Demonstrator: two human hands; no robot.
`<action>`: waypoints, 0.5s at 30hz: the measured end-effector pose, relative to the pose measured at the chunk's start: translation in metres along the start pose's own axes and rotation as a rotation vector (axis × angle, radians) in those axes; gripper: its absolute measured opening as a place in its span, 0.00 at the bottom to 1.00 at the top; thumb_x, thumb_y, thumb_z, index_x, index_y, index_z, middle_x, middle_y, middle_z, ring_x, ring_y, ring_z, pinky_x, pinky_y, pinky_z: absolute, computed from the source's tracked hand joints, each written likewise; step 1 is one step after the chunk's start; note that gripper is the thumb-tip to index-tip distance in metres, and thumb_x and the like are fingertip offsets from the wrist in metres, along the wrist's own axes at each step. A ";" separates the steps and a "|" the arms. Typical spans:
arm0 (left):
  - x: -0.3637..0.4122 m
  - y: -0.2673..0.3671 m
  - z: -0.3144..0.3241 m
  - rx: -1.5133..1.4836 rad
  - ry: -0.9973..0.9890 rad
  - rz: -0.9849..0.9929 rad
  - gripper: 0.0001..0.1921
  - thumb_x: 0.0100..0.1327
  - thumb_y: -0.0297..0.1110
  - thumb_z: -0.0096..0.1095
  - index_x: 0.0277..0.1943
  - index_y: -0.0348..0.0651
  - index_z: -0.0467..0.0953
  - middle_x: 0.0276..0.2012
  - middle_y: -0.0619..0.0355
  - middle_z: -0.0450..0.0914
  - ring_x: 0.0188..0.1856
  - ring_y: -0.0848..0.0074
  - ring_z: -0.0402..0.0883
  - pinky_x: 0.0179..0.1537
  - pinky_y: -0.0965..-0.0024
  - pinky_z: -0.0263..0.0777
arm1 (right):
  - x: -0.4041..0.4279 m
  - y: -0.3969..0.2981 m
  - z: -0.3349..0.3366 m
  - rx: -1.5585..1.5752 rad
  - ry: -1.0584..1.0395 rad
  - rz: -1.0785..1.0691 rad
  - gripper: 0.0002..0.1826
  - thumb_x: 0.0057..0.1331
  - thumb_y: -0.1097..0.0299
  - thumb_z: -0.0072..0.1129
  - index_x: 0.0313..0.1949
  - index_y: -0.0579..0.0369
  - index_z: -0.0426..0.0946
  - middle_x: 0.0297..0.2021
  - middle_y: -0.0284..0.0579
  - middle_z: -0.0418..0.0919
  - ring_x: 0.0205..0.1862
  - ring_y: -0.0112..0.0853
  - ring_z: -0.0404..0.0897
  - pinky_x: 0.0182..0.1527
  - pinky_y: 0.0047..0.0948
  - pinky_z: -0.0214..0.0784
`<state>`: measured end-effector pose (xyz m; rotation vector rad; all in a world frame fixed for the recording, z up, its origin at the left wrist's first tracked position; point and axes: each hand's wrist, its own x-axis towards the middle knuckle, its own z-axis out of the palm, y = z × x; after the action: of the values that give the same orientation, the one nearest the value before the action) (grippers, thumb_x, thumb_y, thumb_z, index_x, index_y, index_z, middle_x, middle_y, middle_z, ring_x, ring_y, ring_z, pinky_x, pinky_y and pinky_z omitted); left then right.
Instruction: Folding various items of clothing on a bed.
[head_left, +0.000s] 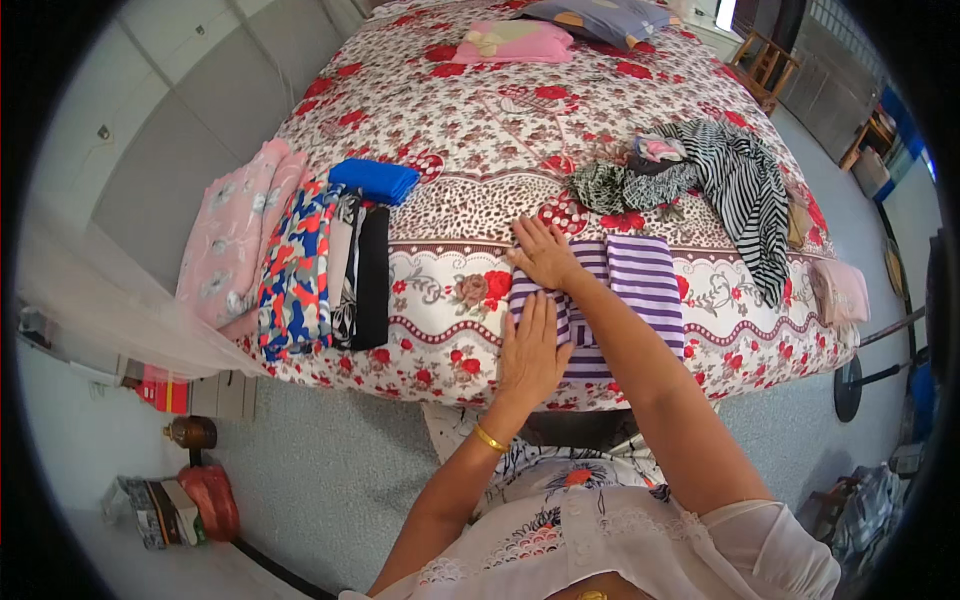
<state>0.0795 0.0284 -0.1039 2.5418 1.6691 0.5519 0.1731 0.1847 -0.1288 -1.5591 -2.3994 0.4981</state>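
Note:
A purple-and-white striped garment (645, 292), partly folded, lies flat at the near edge of the bed. My left hand (532, 352) rests palm down on the garment's left folded part, with a gold bangle on the wrist. Just beyond it, my right hand (546, 255) lies flat over the top left of the same garment, fingers spread a little past its edge. Neither hand grips the cloth. My right forearm crosses above the garment and hides some of its middle.
Folded clothes stand left on the floral bedspread (450, 300): a pink piece (225, 232), camouflage cloth (296, 277), black cloth (373, 277) and a blue bundle (373, 180). Loose black-and-white striped clothing (739, 187) lies right, near folded pink cloth (841, 291). Pillows (514, 41) lie at the far end.

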 end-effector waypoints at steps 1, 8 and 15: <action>-0.009 0.003 -0.002 0.018 -0.035 0.017 0.33 0.58 0.45 0.50 0.62 0.31 0.55 0.63 0.44 0.54 0.66 0.59 0.49 0.62 0.50 0.44 | -0.001 -0.002 -0.001 -0.026 0.011 0.000 0.37 0.66 0.40 0.24 0.66 0.52 0.44 0.67 0.45 0.45 0.69 0.38 0.41 0.67 0.39 0.31; -0.079 0.019 0.014 -0.131 -0.043 0.077 0.35 0.57 0.39 0.55 0.63 0.33 0.52 0.65 0.45 0.51 0.67 0.59 0.49 0.62 0.51 0.44 | -0.011 -0.002 -0.001 -0.170 0.173 -0.067 0.36 0.67 0.42 0.25 0.65 0.55 0.45 0.66 0.47 0.45 0.68 0.38 0.41 0.67 0.38 0.32; -0.101 -0.013 -0.021 -0.386 0.153 0.155 0.15 0.59 0.28 0.49 0.49 0.36 0.73 0.52 0.49 0.72 0.58 0.62 0.66 0.62 0.53 0.46 | -0.102 -0.040 -0.010 -0.226 0.087 -0.236 0.37 0.65 0.46 0.36 0.63 0.62 0.48 0.65 0.51 0.48 0.67 0.41 0.46 0.66 0.41 0.38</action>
<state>0.0256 -0.0594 -0.1143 2.4008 1.2554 0.9946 0.1849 0.0776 -0.1053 -1.3207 -2.5983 0.1141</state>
